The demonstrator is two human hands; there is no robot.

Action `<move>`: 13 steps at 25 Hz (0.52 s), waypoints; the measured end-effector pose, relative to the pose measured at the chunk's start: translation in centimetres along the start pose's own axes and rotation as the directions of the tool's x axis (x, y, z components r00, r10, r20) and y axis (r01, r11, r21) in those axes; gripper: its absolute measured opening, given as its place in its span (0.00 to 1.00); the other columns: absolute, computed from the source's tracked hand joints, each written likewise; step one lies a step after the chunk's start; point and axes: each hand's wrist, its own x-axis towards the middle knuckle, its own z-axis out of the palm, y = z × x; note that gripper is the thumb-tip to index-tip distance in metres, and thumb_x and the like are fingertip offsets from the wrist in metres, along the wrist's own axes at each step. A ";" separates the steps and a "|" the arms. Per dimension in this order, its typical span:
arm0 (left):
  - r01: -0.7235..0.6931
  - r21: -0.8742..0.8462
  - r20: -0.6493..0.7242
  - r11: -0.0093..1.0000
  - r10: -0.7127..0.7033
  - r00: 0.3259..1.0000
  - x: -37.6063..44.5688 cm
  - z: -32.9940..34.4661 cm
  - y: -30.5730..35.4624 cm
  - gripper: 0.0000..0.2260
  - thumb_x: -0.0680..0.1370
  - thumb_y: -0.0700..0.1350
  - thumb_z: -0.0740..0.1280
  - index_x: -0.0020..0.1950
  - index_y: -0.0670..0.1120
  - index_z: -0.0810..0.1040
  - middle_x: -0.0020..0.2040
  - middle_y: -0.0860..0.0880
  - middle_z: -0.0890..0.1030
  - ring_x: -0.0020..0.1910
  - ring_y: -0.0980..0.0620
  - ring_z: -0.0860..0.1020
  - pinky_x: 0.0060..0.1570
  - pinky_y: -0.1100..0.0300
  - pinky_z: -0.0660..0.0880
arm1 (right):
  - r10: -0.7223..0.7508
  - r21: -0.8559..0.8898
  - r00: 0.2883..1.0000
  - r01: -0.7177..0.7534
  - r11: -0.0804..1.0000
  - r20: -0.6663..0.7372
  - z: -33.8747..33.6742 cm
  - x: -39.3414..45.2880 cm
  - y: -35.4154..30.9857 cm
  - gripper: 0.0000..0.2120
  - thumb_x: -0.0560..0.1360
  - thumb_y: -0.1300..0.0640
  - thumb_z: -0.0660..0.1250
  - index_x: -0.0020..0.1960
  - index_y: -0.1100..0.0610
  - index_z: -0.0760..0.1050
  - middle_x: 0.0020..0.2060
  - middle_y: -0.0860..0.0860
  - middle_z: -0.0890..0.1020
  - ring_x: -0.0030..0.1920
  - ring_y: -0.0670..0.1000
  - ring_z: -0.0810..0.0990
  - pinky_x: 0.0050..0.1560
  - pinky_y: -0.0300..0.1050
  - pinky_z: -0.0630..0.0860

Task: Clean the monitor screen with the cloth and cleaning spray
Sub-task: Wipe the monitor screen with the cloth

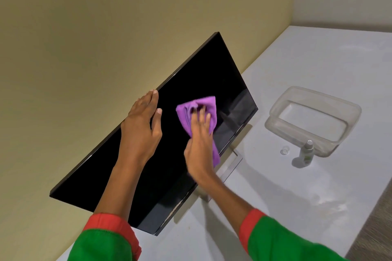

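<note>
A black monitor (pixel 207 74) stands on a white table, its dark screen facing me. My left hand (pixel 142 127) grips the monitor's top edge, fingers over the rim and thumb on the screen. A purple cloth (pixel 206 105) lies flat against the screen's middle right. My right hand (pixel 199 144) presses the cloth onto the glass with straight, spread fingers. A small spray bottle (pixel 307 153) stands upright on the table to the right of the monitor, and its clear cap (pixel 284 150) lies beside it.
A clear plastic tub (pixel 352 110) sits on the white table (pixel 318 59) behind the spray bottle. The monitor's silver stand (pixel 230 165) shows below the screen. A beige wall (pixel 106 27) rises behind the monitor. Brown floor (pixel 377 218) lies past the table's right edge.
</note>
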 end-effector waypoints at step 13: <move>-0.074 0.072 0.089 0.995 0.068 0.994 -0.3 -0.3 -0.5 0.20 0.81 0.41 0.55 0.73 0.45 0.60 0.74 0.45 0.63 0.73 0.51 0.59 0.72 0.59 0.54 | 0.478 -0.003 0.878 -0.478 0.878 0.022 0.4 -3.3 5.4 0.39 0.75 0.70 0.61 0.76 0.58 0.41 0.77 0.53 0.45 0.77 0.56 0.47 0.73 0.48 0.55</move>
